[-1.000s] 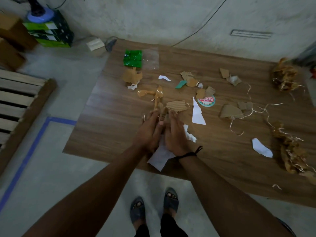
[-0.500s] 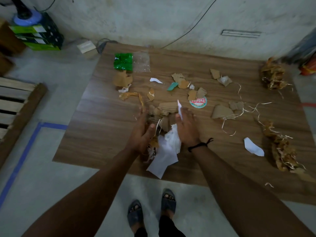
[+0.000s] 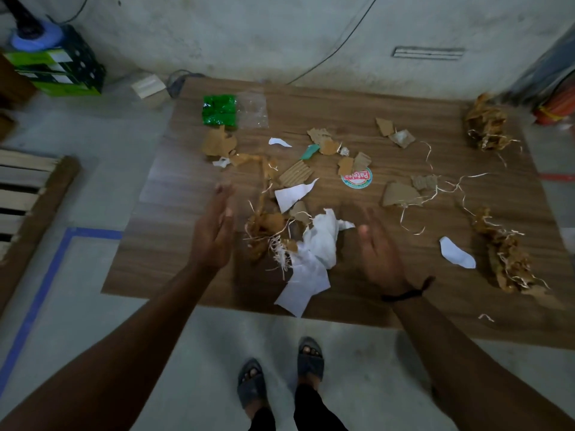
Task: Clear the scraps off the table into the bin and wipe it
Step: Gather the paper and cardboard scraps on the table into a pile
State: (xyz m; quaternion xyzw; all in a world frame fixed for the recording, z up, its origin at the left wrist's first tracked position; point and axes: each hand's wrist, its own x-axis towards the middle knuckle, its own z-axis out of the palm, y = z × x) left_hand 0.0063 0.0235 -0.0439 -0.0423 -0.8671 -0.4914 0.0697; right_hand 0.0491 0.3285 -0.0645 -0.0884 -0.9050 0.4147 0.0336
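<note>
**A:** What is closest?

**B:** Two feet in dark sandals (image 3: pixel 280 377) on the concrete floor (image 3: pixel 357 368), just short of the worktop's (image 3: pixel 174 259) near edge.

**A:** And the hands?

**B:** They are well apart, with nothing in either. The left hand (image 3: pixel 214 231) has straight fingers and is turned edge-on, just left of the heap of scraps (image 3: pixel 298 241). The right hand (image 3: pixel 378 253) has its fingers spread and straight (it is blurred, with a black band (image 3: pixel 404 293) at the wrist), just right of the heap. I cannot tell whether either hand touches the wood.

**A:** What makes up the heap?

**B:** Crumpled white paper (image 3: pixel 311 269) that reaches the near edge, with brown shreds and pale strings (image 3: pixel 264 228) against its left side.

**A:** And beyond that?

**B:** Loose cardboard bits and a round red-lettered sticker (image 3: pixel 357 177). Off to the right, a white paper scrap (image 3: pixel 455 253) lies near a brown shredded clump (image 3: pixel 504 259). At the far side a green packet (image 3: pixel 219 112) lies beside a clear plastic bag (image 3: pixel 253 110). Another brown clump (image 3: pixel 485 124) sits by the far right corner.
</note>
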